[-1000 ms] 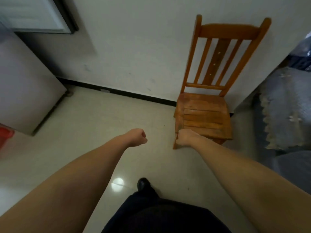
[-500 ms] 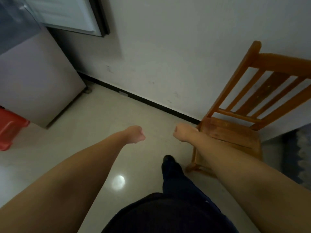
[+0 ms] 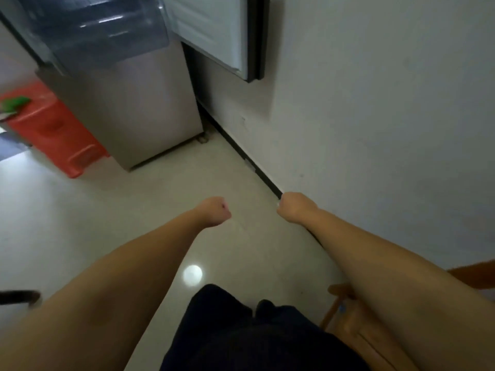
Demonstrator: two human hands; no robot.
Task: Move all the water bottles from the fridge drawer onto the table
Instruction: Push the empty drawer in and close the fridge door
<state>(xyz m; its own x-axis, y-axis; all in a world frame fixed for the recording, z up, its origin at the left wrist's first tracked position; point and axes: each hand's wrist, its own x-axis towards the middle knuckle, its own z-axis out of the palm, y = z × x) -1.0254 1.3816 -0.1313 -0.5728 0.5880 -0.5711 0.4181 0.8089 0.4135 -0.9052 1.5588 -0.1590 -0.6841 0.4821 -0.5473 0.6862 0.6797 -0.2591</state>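
The grey fridge (image 3: 139, 108) stands at the upper left with its door (image 3: 214, 33) swung open against the wall. A clear plastic drawer (image 3: 99, 30) juts out of it at the top; what lies inside is blurred and I make out no water bottles. My left hand (image 3: 215, 211) and my right hand (image 3: 293, 207) are both held out in front of me over the floor, curled into fists with nothing in them. Both hands are well short of the fridge. No table is in view.
A red plastic stool (image 3: 53, 127) with something green on top stands left of the fridge. A wooden chair (image 3: 345, 314) is at my lower right, partly behind my right arm. The white wall (image 3: 375, 103) runs along the right, with pale tiled floor (image 3: 80, 210) ahead.
The view has swung left: the chair has slid from the centre to the lower right edge, and the fridge with its drawer has come into view. Both fists stay held out, closed.
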